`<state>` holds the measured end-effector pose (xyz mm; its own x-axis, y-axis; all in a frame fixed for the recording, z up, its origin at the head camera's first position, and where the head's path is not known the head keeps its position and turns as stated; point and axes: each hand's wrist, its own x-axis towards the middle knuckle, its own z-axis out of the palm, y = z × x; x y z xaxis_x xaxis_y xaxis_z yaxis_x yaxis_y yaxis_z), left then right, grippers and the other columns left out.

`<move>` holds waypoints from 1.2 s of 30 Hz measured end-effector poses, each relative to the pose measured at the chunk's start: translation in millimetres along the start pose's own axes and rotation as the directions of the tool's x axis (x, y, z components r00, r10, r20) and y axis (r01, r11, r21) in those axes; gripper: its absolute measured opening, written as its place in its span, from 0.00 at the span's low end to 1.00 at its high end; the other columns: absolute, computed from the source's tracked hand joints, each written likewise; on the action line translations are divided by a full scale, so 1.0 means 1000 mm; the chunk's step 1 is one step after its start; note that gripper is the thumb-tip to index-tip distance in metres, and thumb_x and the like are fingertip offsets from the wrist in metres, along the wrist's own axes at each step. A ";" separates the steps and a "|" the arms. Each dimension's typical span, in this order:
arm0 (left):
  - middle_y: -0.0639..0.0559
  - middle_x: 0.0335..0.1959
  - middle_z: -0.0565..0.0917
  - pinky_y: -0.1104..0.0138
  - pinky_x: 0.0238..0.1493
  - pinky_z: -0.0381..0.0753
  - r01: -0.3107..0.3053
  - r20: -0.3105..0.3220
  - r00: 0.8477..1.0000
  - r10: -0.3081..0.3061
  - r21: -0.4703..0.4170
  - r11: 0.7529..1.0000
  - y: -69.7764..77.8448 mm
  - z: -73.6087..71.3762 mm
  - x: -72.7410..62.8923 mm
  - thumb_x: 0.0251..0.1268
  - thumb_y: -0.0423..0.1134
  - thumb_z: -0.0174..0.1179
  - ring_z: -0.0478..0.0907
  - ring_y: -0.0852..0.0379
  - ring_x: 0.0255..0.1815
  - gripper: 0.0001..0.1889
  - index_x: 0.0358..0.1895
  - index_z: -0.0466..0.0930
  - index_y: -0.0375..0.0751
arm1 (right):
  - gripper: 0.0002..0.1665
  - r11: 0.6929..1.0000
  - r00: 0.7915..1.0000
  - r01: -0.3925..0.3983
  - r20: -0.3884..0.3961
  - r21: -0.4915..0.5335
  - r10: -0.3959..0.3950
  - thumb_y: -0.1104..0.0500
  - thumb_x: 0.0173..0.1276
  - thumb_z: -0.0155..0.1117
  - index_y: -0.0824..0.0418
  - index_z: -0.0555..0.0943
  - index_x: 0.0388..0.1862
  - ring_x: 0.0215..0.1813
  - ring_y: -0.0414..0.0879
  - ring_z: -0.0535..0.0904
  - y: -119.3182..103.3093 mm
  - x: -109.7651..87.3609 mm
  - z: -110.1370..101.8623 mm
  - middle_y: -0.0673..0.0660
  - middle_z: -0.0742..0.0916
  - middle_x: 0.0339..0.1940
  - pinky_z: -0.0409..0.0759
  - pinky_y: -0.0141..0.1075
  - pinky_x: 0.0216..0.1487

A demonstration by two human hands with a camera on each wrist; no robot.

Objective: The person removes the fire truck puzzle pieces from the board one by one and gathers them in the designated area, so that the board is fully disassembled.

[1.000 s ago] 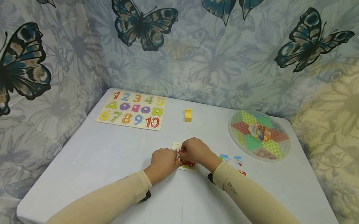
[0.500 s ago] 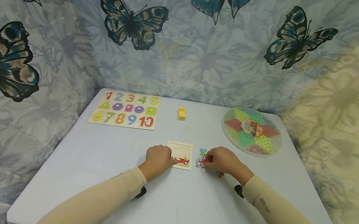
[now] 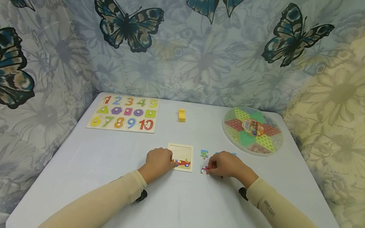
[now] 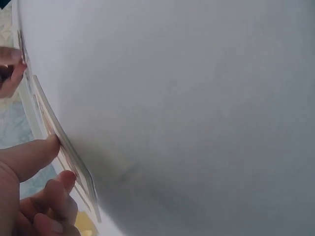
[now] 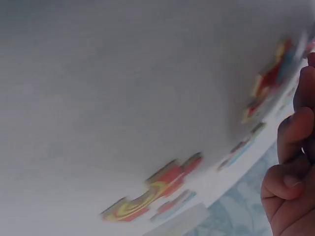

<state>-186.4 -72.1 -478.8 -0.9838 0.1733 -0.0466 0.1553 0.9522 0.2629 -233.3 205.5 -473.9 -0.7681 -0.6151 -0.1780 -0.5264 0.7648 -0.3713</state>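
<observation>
- Left hand [image 3: 159, 162]: fingers grasping the left edge of the wooden puzzle tray [image 3: 181, 153], which lies on the white surface [image 3: 179, 201], red vehicle pieces [image 3: 183, 163] along its near side.
- Right hand [image 3: 227, 165]: fingers pinching a red-and-white puzzle piece [image 3: 204, 170], right of the tray.
- Blue-and-green puzzle piece [image 3: 204, 153]: just beyond it.

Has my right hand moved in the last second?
Yes. Against the yellow block in the head view, the right hand has shifted right, from over the puzzle board to the puzzle pieces beside it.
</observation>
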 end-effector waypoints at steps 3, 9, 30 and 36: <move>0.59 0.14 0.72 0.63 0.19 0.67 -0.023 0.001 1.000 0.023 -0.016 1.000 -0.001 0.004 0.000 0.56 0.52 0.71 0.71 0.59 0.18 0.16 0.25 0.75 0.48 | 0.12 1.000 1.000 0.018 -0.007 0.011 -0.018 0.50 0.58 0.75 0.44 0.79 0.22 0.19 0.35 0.70 -0.008 0.006 -0.002 0.39 0.77 0.17 0.70 0.33 0.23; 0.56 0.31 0.86 0.62 0.24 0.75 -0.115 -0.003 0.993 0.115 -0.065 0.991 0.002 0.009 -0.003 0.59 0.44 0.70 0.81 0.55 0.31 0.11 0.45 0.85 0.50 | 0.05 0.998 0.998 0.058 -0.024 -0.014 -0.058 0.50 0.60 0.72 0.48 0.87 0.33 0.22 0.34 0.69 -0.032 0.020 0.004 0.38 0.76 0.18 0.69 0.32 0.26; 0.54 0.27 0.73 0.64 0.23 0.70 -0.092 -0.028 0.996 0.090 -0.069 0.993 0.007 0.011 -0.002 0.52 0.51 0.73 0.71 0.58 0.25 0.11 0.33 0.89 0.50 | 0.11 0.999 0.998 0.031 -0.057 -0.007 -0.032 0.54 0.56 0.76 0.56 0.83 0.34 0.25 0.38 0.70 -0.059 0.041 0.016 0.42 0.76 0.20 0.71 0.34 0.29; 0.55 0.28 0.77 0.62 0.27 0.72 -0.091 -0.019 0.996 0.090 -0.103 0.991 0.006 0.008 -0.003 0.54 0.51 0.73 0.74 0.58 0.28 0.12 0.35 0.89 0.48 | 0.13 0.997 0.997 0.053 -0.061 0.049 -0.050 0.55 0.54 0.77 0.57 0.81 0.34 0.25 0.38 0.70 -0.058 0.041 0.017 0.45 0.77 0.21 0.71 0.34 0.30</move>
<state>-181.7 -64.6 -484.8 -0.9673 0.2535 -0.0047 0.2345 0.9016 0.3635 -228.6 132.6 -474.9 -0.7616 -0.6398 -0.1034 -0.5480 0.7209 -0.4242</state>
